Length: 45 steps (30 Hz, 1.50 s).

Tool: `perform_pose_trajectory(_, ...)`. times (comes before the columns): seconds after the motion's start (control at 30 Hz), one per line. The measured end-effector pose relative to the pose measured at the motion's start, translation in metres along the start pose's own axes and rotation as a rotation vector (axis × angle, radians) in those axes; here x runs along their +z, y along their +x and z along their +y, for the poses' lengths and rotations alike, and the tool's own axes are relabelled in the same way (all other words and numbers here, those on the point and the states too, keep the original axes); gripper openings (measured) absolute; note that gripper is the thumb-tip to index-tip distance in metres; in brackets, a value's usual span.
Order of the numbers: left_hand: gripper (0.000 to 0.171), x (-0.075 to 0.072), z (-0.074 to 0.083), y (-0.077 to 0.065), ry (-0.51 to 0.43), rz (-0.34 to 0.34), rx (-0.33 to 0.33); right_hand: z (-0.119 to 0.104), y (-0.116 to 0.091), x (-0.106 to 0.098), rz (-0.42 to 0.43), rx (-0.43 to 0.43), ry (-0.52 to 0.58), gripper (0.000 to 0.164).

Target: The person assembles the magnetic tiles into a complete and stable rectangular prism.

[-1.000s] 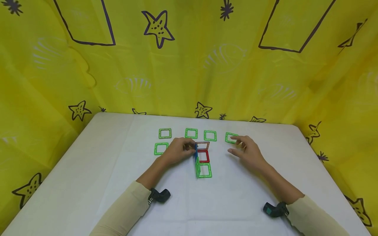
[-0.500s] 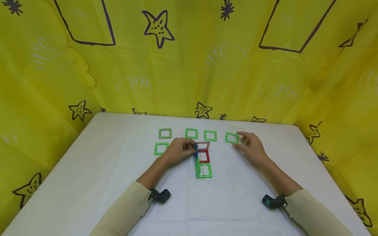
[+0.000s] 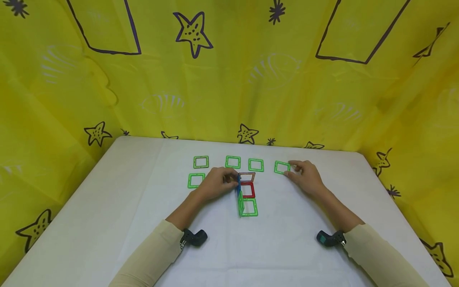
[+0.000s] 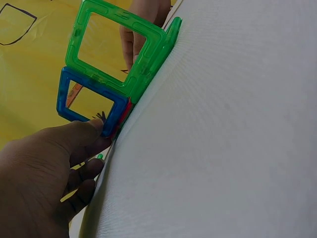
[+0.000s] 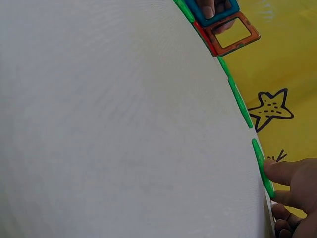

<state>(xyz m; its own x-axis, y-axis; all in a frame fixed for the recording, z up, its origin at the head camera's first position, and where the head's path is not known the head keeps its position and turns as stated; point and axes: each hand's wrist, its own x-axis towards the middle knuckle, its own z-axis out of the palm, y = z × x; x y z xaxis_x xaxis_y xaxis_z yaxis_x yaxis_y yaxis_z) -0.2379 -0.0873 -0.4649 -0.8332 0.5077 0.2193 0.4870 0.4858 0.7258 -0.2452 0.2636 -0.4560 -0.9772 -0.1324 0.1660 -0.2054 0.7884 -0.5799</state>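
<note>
My left hand point(image 3: 219, 184) pinches an upright blue magnetic tile point(image 4: 62, 91), thumb on its lower edge; its other fingers are partly hidden. This tile stands along the left side of a small build. Nearer me, a green tile point(image 3: 240, 205) stands in line with it. On the cloth lie a red tile point(image 3: 253, 190) and a flat green tile point(image 3: 256, 207), while an orange tile point(image 5: 250, 25) rises at the far end. To the right, my right hand point(image 3: 306, 177) holds a loose green tile point(image 3: 276, 166) by its right side, between thumb and fingers.
Behind the build lie two loose green tiles point(image 3: 233, 156) point(image 3: 256, 160). Two more, an olive-green tile point(image 3: 201, 157) and a green tile point(image 3: 190, 181), lie at the left. A white cloth point(image 3: 279, 247) covers the table, with a yellow patterned curtain point(image 3: 222, 79) behind.
My right hand has moved from over the loose green tile to its right edge, and its thumb and fingers have closed on it. The left hand and the build have stayed put.
</note>
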Motion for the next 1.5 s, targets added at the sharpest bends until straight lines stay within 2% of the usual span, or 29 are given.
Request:
perform_pose_trajectory(0.2,0.018,0.0,0.002,0.0,0.001,0.005,0.018,-0.001,-0.001,-0.001,-0.005,0.039,0.039,0.049)
perform_pose_trajectory(0.4,0.018,0.0,0.003,0.001,0.004,0.006,0.022,-0.005,-0.006,-0.001,0.011,0.087,0.131,0.05)
perform_pose_trajectory(0.67,0.018,-0.001,0.002,0.001,0.006,0.003,0.02,-0.007,-0.009,-0.002,0.05,0.072,0.192,0.046)
perform_pose_trajectory(1.0,0.019,0.0,0.003,0.0,0.01,0.001,0.011,-0.007,-0.014,-0.004,0.07,0.047,0.196,0.029)
perform_pose_trajectory(1.5,0.019,-0.001,0.002,-0.001,0.014,0.006,-0.009,-0.026,-0.032,-0.001,0.034,0.024,0.308,0.022)
